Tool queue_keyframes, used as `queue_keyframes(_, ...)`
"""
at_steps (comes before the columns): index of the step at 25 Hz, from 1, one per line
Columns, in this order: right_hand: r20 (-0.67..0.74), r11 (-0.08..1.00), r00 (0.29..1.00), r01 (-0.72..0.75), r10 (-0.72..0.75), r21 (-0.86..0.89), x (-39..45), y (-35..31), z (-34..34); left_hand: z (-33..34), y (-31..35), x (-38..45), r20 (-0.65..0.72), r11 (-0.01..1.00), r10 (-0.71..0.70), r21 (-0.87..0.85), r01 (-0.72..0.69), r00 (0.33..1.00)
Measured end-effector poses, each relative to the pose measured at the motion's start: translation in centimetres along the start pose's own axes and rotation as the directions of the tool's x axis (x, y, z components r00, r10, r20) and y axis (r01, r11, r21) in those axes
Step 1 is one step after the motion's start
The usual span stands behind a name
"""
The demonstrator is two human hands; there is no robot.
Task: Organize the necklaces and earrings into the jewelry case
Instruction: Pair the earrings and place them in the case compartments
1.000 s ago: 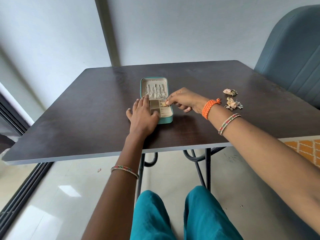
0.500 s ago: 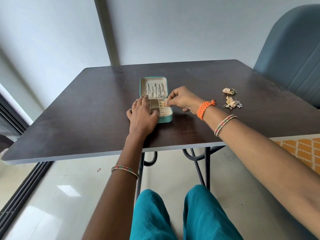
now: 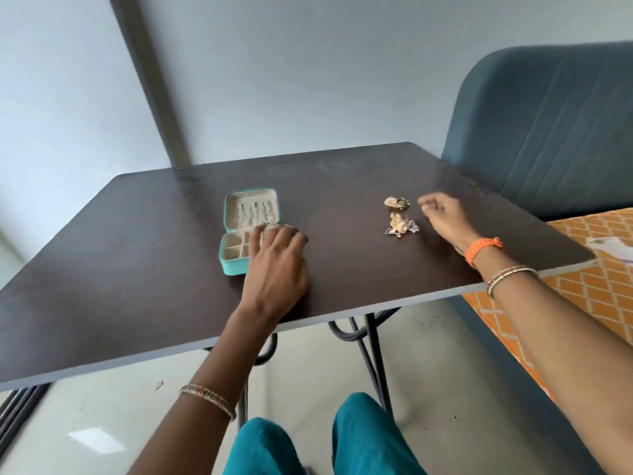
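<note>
Right hand (image 3: 445, 217), fingers loosely curled and empty, hovers just right of two gold earring clusters (image 3: 399, 216) on the dark table (image 3: 154, 234); left hand (image 3: 277, 258) lies flat, empty, on the open teal jewelry case (image 3: 239, 234), well left.

A small teal case (image 3: 236, 241) is laid open on the dark table, its cream lid flat behind the base. Thin necklaces (image 3: 255, 214) are seen in the lid; the base is divided into small compartments. Two gold earring clusters (image 3: 396, 202) (image 3: 400, 227) are left well to its right.
</note>
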State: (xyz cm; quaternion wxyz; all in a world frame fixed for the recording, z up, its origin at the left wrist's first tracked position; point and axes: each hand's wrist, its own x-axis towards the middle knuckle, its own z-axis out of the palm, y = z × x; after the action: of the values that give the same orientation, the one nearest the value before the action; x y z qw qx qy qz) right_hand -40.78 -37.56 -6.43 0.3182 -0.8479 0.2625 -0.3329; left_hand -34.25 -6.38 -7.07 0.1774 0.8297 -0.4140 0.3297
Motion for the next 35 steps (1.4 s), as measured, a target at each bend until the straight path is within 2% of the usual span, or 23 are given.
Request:
queue_keyframes(2, 0.094, 0.998, 0.994, -0.053, 0.051, 0.023, 0.7, 1.6, -0.3, 1.2, 2.9, 2.2, 0.016, 0.997, 0.077, -0.029, -0.077, 0.997)
queue_keyframes(3, 0.112, 0.999, 0.993, -0.045, 0.045, 0.003, 0.8, 1.6, -0.1, 1.9, 4.5, 3.7, 0.040, 0.995, 0.072, -0.071, -0.069, 0.997)
queue_keyframes(5, 0.127, 1.000, 0.992, -0.012, 0.016, -0.028, 0.7, 1.3, 0.5, 3.9, 7.0, 6.6, 0.157, 0.973, -0.029, -0.223, 0.064, 0.987)
queue_keyframes(8, 0.165, 0.985, 0.985, 0.074, -0.048, -0.155, 0.1, 1.6, 0.1, 7.7, 9.1, 10.5, 0.377, 0.800, -0.221, -0.457, 0.388, 0.899)
queue_keyframes(9, 0.178, 0.969, 0.980, 0.125, -0.087, -0.215, -0.2, 1.2, -0.1, 8.9, 9.2, 11.3, 0.419, 0.762, -0.240, -0.478, 0.437, 0.876)
queue_keyframes(12, 0.239, 0.919, 0.945, 0.285, -0.223, -0.271, 0.1, 0.9, 0.2, 11.3, 8.6, 12.6, 0.501, 0.810, -0.143, -0.437, 0.392, 0.854)
queue_keyframes(15, 0.287, 0.908, 0.931, 0.308, -0.226, -0.285, 0.6, 1.4, 0.2, 12.4, 7.6, 13.1, 0.500, 0.769, -0.100, -0.509, 0.386, 0.860)
queue_keyframes(21, 0.242, 0.944, 0.947, 0.261, -0.211, -0.201, 0.8, 2.0, 0.7, 12.3, 7.7, 12.3, 0.397, 0.671, -0.254, -0.584, 0.456, 0.882)
queue_keyframes(25, 0.106, 0.967, 0.969, 0.233, -0.223, -0.102, 0.2, 1.3, 0.3, 11.6, 7.2, 12.1, 0.407, 0.538, -0.324, -0.663, 0.520, 0.854)
queue_keyframes(28, -0.061, 0.925, 0.926, 0.367, -0.373, -0.096, -1.3, -0.1, -0.5, 11.4, 7.1, 11.8, 0.475, 0.453, -0.285, -0.699, 0.554, 0.832)
queue_keyframes(30, -0.139, 0.903, 0.893, 0.428, -0.427, -0.025, -2.6, -1.3, -0.4, 10.8, 7.1, 11.2, 0.494, 0.340, -0.269, -0.755, 0.561, 0.827)
queue_keyframes(34, -0.093, 0.909, 0.918, 0.395, -0.385, 0.131, -5.1, -5.4, 0.5, 7.4, 8.1, 9.2, 0.542, 0.120, -0.208, -0.812, 0.571, 0.814)
queue_keyframes(35, -0.098, 0.917, 0.930, 0.365, -0.354, 0.161, -5.9, -6.3, 0.7, 6.5, 8.2, 8.6, 0.577, 0.026, -0.193, -0.806, 0.591, 0.794)
